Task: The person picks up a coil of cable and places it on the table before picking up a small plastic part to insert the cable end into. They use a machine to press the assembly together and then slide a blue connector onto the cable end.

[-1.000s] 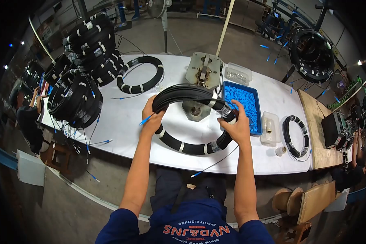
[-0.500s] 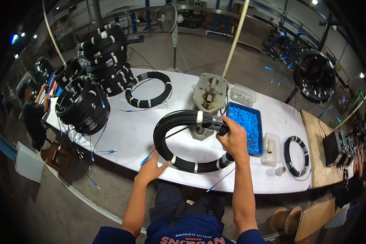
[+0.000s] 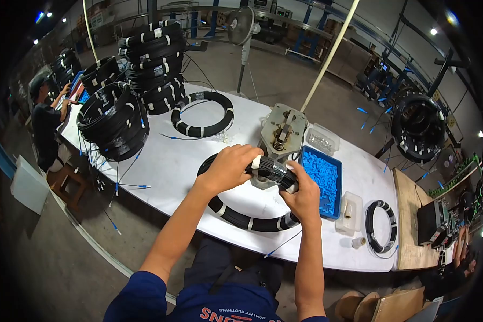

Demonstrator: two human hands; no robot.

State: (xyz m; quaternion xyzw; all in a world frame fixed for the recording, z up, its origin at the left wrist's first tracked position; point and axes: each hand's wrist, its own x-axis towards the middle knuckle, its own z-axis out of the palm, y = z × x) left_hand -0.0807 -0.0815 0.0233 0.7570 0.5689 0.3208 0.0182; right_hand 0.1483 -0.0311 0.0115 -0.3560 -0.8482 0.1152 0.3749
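Note:
A coil of black cable (image 3: 236, 219) tied with white bands is in front of me, its far side raised toward the metal press-like fixture (image 3: 284, 126). My left hand (image 3: 228, 169) wraps round the upper part of the coil beside a white band. Closed on the same bundle at its right side is my right hand (image 3: 304, 194), near a clear wrapped label (image 3: 272, 169). Between the hands a short stretch of cable shows. A loose cable end with a blue connector (image 3: 268, 254) hangs by the table's front edge. The hands hide parts of the coil.
Right of the fixture stand a blue tray (image 3: 335, 212) of small blue parts and clear boxes (image 3: 323, 140). Another coil (image 3: 381, 226) lies at right. Stacked coils (image 3: 154, 70) fill the left side of the white table (image 3: 161, 161). A co-worker (image 3: 47, 118) is at far left.
My left hand has moved up from beside the coil's lower left and now grips its upper part. The right hand keeps its hold. The view has shifted slightly.

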